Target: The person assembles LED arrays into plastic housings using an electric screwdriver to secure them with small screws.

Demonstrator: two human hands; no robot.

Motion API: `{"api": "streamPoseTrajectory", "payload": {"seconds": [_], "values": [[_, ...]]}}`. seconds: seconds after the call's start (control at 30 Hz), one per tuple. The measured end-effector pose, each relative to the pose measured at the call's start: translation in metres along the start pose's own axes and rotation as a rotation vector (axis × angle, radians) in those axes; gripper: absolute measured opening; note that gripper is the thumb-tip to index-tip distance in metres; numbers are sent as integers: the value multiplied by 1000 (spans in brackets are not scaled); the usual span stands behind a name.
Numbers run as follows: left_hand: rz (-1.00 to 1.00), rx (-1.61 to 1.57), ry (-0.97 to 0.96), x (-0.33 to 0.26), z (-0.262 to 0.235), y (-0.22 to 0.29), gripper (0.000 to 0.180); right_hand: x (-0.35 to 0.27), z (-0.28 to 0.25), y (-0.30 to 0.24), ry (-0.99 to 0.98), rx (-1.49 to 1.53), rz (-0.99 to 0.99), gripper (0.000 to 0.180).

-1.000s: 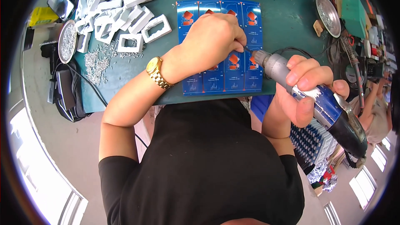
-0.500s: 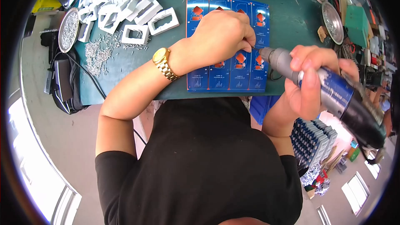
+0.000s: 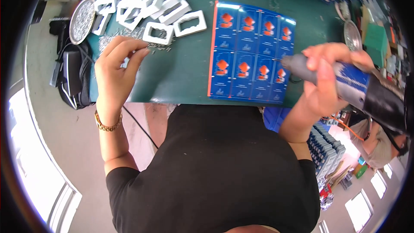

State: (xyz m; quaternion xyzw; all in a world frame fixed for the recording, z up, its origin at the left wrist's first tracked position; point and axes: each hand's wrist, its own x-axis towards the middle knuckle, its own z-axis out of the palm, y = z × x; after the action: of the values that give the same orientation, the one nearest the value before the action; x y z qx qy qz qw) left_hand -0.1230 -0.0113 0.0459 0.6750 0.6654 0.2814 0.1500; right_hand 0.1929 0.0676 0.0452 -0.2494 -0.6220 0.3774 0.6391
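**Reaching for Screws, Driver at the Ready**

The left hand (image 3: 115,71) hovers over a loose heap of small silver screws (image 3: 129,43) on the green table (image 3: 181,75). Its fingers (image 3: 129,51) are curled with the tips close together, as if to pinch one screw, but I cannot tell if one is caught yet. Just past the fingertips lies a white plastic frame (image 3: 158,33), a flat rectangle with a hole in the middle (many more like it are piled farther back).

The right hand (image 3: 325,75) is wrapped tight around a power screwdriver (image 3: 345,84), blue and black and round like a fat tube. Its thin metal tip pokes out past the fingers and touches the right edge of a blue sheet of packs (image 3: 250,51), shiny, with orange shapes in two neat rows.

How far along? I judge it is mid-way: the sheet lies flat in place, yet many frames and screws wait unused.
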Motion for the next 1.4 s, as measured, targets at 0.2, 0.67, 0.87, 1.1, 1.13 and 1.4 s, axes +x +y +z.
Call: {"api": "streamPoseTrajectory", "payload": {"seconds": [0.2,0.67,0.87,1.1,1.13,1.4], "values": [[-153,81,-53,-43,-5,-50,15,-3,-37,5,-72,122,53,49],[247,310,-245,-23,10,-50,14,-6,-53,11,-168,389,18,55],[215,172,-229,-21,12,-50,16,-16,-58,-5,-149,315,-75,58],[241,219,-202,-16,25,-32,14,-23,-62,-10,-60,299,-74,58],[251,208,-204,-16,29,-28,14,-24,-60,-12,-29,294,-82,58],[375,-289,-75,33,78,52,16,-30,-52,-16,55,242,-180,56]]}}
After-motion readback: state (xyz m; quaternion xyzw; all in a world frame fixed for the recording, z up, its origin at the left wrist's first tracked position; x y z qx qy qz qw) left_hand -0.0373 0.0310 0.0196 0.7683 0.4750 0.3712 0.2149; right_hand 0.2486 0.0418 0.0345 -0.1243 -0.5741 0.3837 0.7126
